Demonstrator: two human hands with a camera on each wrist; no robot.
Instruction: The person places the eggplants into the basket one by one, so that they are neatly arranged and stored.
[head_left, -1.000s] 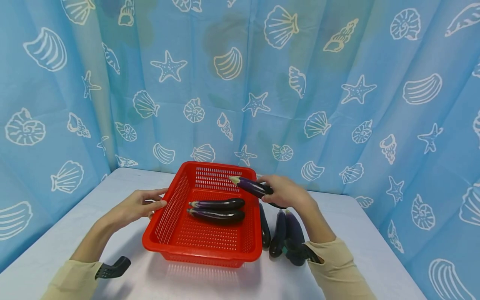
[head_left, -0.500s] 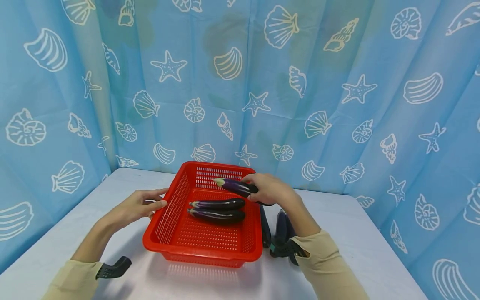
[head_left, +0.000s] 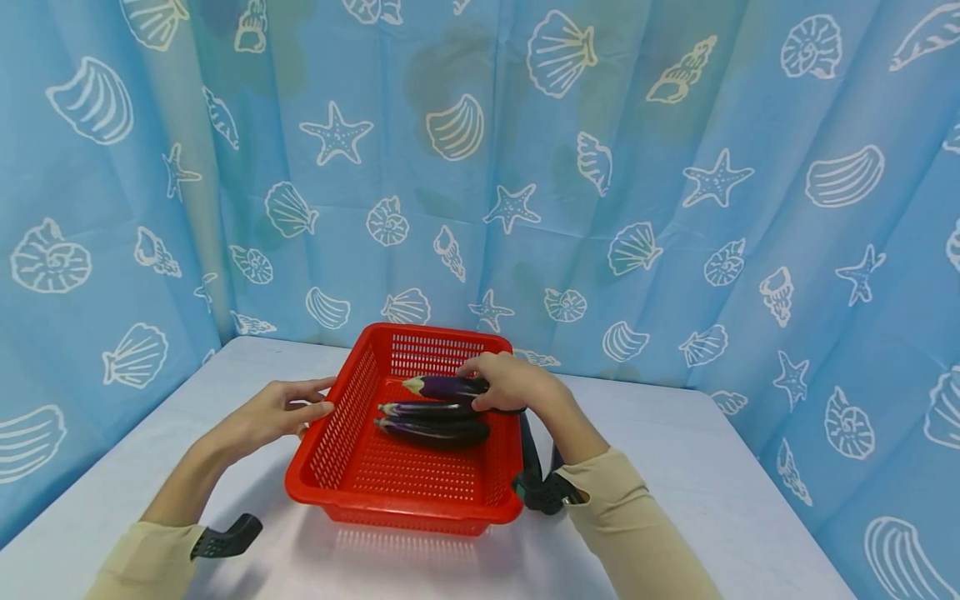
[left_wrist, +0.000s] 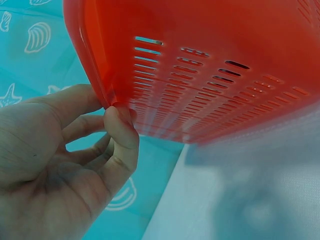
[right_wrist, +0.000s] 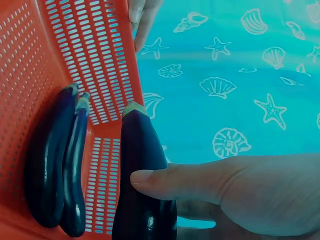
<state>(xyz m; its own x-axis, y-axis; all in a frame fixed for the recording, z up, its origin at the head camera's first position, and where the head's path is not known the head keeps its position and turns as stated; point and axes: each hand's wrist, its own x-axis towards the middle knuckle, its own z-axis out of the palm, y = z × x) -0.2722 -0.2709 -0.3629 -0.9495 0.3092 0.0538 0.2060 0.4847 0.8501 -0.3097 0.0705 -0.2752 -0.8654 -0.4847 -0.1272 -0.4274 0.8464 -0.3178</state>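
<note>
R hand [head_left: 517, 385]: fingers + thumb round dark purple eggplant (held eggpl.) [head_left: 442, 387], grip narrow, closed on its body. R wrist view: thumb lies across the skin, other fingers mostly hidden behind. Held eggpl. pos.: over far right part of red basket [head_left: 397, 510], pale green stem end to left, blunt end twd right rim, partly hidden by hand. Contact w/ basket floor: can't tell.

L hand [head_left: 277, 412]: at basket's left rim, thumb + index pinching the edge; remaining fingers bent, below rim on outer side (L wrist view). Grip narrow, on rim only.

Basket: perforated walls + floor, upright on white tbl [head_left: 660, 467], approx. centre. Inside, 2 more eggpls. side by side, stem ends left: far eggpl. [head_left: 423, 410] & near eggpl. [head_left: 435, 432]. Both on floor, just nearer than held one; right end of far eggpl. close to R thumb.

Outside basket, just right of it: loose eggpl. [head_left: 531, 450] on tbl, partly covered by black R wrist mount [head_left: 547, 493]; dark sliver beside it, mostly hidden, ID unclear.

Black L wrist mount [head_left: 227, 536] at near left. Both sleeves [head_left: 637, 517] beige. Far side + flanks: blue curtain [head_left: 480, 275], white shell/starfish print.
</note>
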